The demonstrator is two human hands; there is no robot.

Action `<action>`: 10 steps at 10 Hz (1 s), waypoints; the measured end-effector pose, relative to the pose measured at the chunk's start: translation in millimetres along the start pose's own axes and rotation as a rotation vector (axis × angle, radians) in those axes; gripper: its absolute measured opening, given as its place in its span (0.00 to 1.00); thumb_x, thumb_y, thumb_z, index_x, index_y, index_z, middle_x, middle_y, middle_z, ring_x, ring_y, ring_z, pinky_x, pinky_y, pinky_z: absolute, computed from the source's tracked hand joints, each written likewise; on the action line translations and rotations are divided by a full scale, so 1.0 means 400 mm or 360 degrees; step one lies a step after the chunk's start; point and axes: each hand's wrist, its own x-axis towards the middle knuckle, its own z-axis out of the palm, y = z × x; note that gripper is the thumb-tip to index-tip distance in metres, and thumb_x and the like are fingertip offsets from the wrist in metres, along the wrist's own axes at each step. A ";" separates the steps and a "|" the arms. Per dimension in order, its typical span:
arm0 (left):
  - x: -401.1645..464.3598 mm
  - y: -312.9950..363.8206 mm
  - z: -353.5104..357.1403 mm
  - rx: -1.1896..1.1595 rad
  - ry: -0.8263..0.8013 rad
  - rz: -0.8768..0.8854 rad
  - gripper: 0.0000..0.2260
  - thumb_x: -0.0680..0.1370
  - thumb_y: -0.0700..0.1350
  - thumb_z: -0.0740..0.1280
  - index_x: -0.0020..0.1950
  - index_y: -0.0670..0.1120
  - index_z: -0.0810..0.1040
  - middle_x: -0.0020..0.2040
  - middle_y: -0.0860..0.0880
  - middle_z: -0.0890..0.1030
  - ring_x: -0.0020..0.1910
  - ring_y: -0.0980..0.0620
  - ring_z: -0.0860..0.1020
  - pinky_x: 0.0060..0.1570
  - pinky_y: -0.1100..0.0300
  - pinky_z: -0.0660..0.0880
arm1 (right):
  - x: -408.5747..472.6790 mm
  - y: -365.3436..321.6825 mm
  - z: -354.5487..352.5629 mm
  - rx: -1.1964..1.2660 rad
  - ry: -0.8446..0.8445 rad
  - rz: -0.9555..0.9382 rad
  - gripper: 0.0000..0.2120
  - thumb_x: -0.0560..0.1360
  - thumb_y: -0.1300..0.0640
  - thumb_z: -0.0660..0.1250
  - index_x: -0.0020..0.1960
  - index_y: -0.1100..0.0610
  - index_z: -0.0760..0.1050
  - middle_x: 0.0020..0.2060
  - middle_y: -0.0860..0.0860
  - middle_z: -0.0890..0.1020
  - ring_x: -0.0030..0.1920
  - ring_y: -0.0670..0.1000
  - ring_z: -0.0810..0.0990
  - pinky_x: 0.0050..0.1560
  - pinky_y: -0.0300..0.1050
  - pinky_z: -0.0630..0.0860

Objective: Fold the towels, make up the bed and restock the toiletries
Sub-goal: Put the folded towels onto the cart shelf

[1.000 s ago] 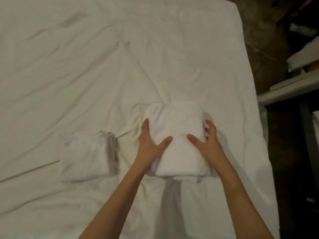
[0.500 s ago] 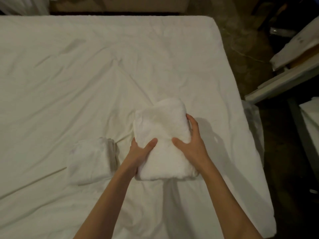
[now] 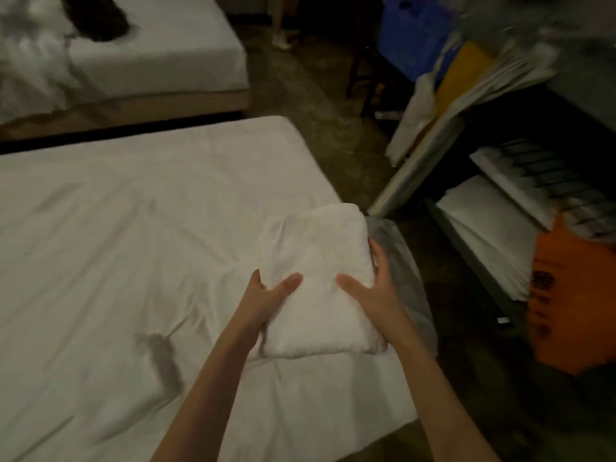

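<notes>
A folded white towel (image 3: 316,271) is held up over the right edge of the bed (image 3: 116,245), which is covered with a wrinkled white sheet. My left hand (image 3: 266,296) grips the towel's left side, thumb on top and fingers underneath. My right hand (image 3: 373,288) grips its right side the same way. The second folded towel is out of view.
A dark shelf unit (image 3: 466,181) with stacked white linens (image 3: 490,235) stands right of the bed. An orange bag (image 3: 570,305) sits low at its right, a blue bin (image 3: 413,35) behind. Another bed (image 3: 150,58) is at the top left. Dark floor lies between.
Both hands have lifted the folded towel off the sheet and carried it right toward the bed's edge. The view has swung right, so the other folded towel has left the frame.
</notes>
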 end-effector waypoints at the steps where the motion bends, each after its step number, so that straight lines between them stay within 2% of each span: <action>1: -0.005 0.060 0.152 0.0091 -0.0054 0.0076 0.32 0.69 0.53 0.74 0.68 0.44 0.66 0.61 0.48 0.76 0.57 0.47 0.76 0.57 0.52 0.74 | -0.020 -0.018 -0.149 0.0044 0.0153 -0.0045 0.36 0.72 0.54 0.72 0.70 0.39 0.54 0.60 0.31 0.65 0.59 0.33 0.66 0.51 0.27 0.63; 2: -0.011 0.104 0.326 0.0176 -0.0194 0.0158 0.33 0.71 0.52 0.74 0.70 0.43 0.64 0.62 0.49 0.73 0.56 0.49 0.74 0.53 0.55 0.72 | -0.036 -0.009 -0.314 0.0059 0.0318 -0.0023 0.37 0.73 0.58 0.71 0.74 0.44 0.54 0.66 0.39 0.65 0.65 0.39 0.66 0.58 0.33 0.65; 3: -0.020 0.139 0.506 0.0232 -0.0422 0.0134 0.40 0.65 0.60 0.75 0.70 0.46 0.64 0.64 0.49 0.74 0.58 0.48 0.75 0.52 0.55 0.73 | -0.039 0.008 -0.499 0.0067 0.0485 -0.0021 0.35 0.73 0.58 0.71 0.70 0.40 0.55 0.61 0.35 0.67 0.60 0.37 0.68 0.53 0.29 0.65; 4: 0.022 0.160 0.745 0.0295 -0.0521 0.0180 0.44 0.61 0.65 0.74 0.71 0.48 0.63 0.65 0.49 0.73 0.59 0.48 0.75 0.52 0.54 0.74 | -0.019 0.035 -0.699 0.0108 0.0593 -0.0001 0.36 0.72 0.54 0.71 0.70 0.39 0.53 0.59 0.36 0.67 0.60 0.42 0.68 0.54 0.38 0.68; 5: 0.030 0.189 0.934 0.0378 -0.0583 0.0138 0.49 0.58 0.68 0.74 0.73 0.50 0.60 0.67 0.49 0.72 0.61 0.45 0.73 0.59 0.48 0.73 | 0.016 0.069 -0.888 0.0147 0.0634 0.0023 0.39 0.73 0.53 0.70 0.74 0.43 0.50 0.63 0.42 0.65 0.62 0.47 0.68 0.60 0.51 0.71; 6: 0.054 0.203 1.117 0.0398 -0.0660 0.0110 0.56 0.50 0.71 0.73 0.73 0.50 0.60 0.68 0.48 0.71 0.62 0.45 0.73 0.61 0.45 0.72 | 0.037 0.112 -1.051 0.0161 0.0683 0.0055 0.40 0.72 0.52 0.71 0.75 0.43 0.50 0.65 0.45 0.66 0.61 0.49 0.71 0.58 0.54 0.75; 7: 0.052 0.231 1.250 0.0413 -0.0722 0.0097 0.52 0.56 0.67 0.74 0.74 0.48 0.59 0.68 0.48 0.70 0.63 0.45 0.73 0.63 0.45 0.71 | 0.054 0.136 -1.177 0.0238 0.0726 0.0076 0.42 0.68 0.48 0.72 0.73 0.44 0.51 0.63 0.46 0.67 0.55 0.44 0.73 0.45 0.41 0.75; 8: 0.074 0.236 1.353 0.0390 -0.0792 0.0085 0.41 0.69 0.59 0.73 0.74 0.48 0.57 0.69 0.47 0.69 0.63 0.46 0.72 0.62 0.48 0.71 | 0.075 0.144 -1.256 0.0282 0.0789 0.0079 0.38 0.73 0.55 0.71 0.74 0.46 0.51 0.61 0.46 0.67 0.51 0.41 0.72 0.42 0.38 0.72; 9: 0.100 0.252 1.422 0.0420 -0.0829 0.0120 0.37 0.72 0.54 0.72 0.74 0.46 0.57 0.68 0.48 0.68 0.59 0.49 0.71 0.59 0.53 0.71 | 0.095 0.151 -1.309 0.0355 0.0821 0.0080 0.38 0.73 0.56 0.71 0.74 0.46 0.51 0.55 0.40 0.69 0.51 0.41 0.73 0.42 0.37 0.73; 10: 0.132 0.281 1.462 0.0465 -0.0830 0.0143 0.37 0.73 0.54 0.71 0.74 0.46 0.56 0.69 0.48 0.68 0.57 0.51 0.70 0.56 0.55 0.70 | 0.127 0.140 -1.338 0.0378 0.0808 0.0091 0.43 0.68 0.49 0.72 0.74 0.45 0.50 0.53 0.35 0.67 0.51 0.42 0.73 0.41 0.37 0.73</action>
